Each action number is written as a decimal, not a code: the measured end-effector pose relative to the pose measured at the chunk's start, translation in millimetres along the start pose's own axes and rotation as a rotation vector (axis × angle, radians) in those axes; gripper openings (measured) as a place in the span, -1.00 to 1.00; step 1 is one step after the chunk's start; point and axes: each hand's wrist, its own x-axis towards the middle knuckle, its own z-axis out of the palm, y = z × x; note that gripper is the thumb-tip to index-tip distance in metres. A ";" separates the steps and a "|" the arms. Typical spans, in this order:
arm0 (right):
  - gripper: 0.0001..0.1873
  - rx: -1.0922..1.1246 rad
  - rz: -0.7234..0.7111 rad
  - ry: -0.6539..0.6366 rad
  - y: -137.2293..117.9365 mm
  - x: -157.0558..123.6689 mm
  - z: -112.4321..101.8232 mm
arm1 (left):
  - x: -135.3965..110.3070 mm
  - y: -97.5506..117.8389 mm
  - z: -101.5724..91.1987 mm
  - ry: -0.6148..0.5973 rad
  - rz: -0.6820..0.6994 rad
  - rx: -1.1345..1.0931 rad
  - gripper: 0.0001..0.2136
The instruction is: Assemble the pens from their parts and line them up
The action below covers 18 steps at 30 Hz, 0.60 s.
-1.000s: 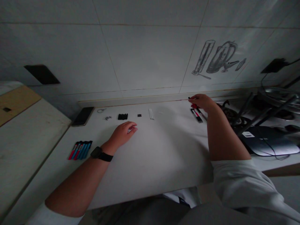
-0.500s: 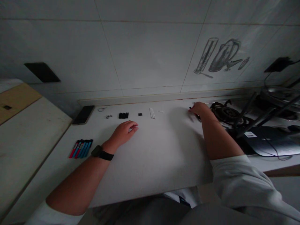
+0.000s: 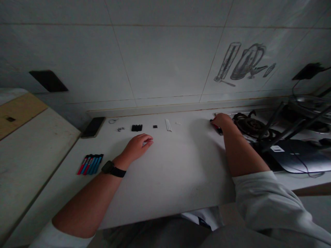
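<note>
My left hand [image 3: 138, 146] rests on the white tabletop, fingers loosely curved and thumb apart, with nothing in it. Just beyond it lies a row of short black cylindrical pieces [image 3: 137, 128]. My right hand [image 3: 222, 120] reaches to the table's far right, fingers pinched downward at small parts there. A dark tip shows at its fingertips, and a red and black piece [image 3: 217, 129] lies under the hand; my hand hides most of this. Between the hands are a small black piece [image 3: 155, 126], several thin white sticks [image 3: 168, 125] and tiny clear bits [image 3: 178, 123].
Red and blue pen barrels [image 3: 90, 164] lie at the left, near a phone [image 3: 93, 127], small springs [image 3: 120, 129] and a ring-like item [image 3: 113, 121]. A gas burner [image 3: 249, 125] and a dark panel [image 3: 301, 155] with stool legs crowd the right. A tiled wall [image 3: 165, 62] bounds the back.
My right hand has shifted very slightly, and the red and black piece beneath it shows more clearly. My left hand stays in place; the view has moved a little.
</note>
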 end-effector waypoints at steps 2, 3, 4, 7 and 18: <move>-0.63 -0.020 -0.008 -0.006 -1.9 -3.1 -3.9 | -0.3 -1.1 0.5 -0.002 0.002 0.002 -0.81; -0.64 -0.024 -0.020 0.006 -2.2 -4.6 -5.1 | -0.4 -1.8 0.8 -0.002 0.004 0.003 -0.81; -0.64 -0.026 -0.028 0.017 -2.2 -5.9 -5.9 | -0.5 -2.5 1.1 -0.001 0.007 0.004 -0.81; -0.64 -0.035 -0.042 0.032 -1.4 -8.7 -6.4 | -0.7 -4.1 1.9 0.002 0.016 0.007 -0.81; -0.62 -0.082 -0.057 -0.030 0.2 -5.7 -8.8 | -0.1 -5.0 2.9 0.006 0.019 0.001 -0.83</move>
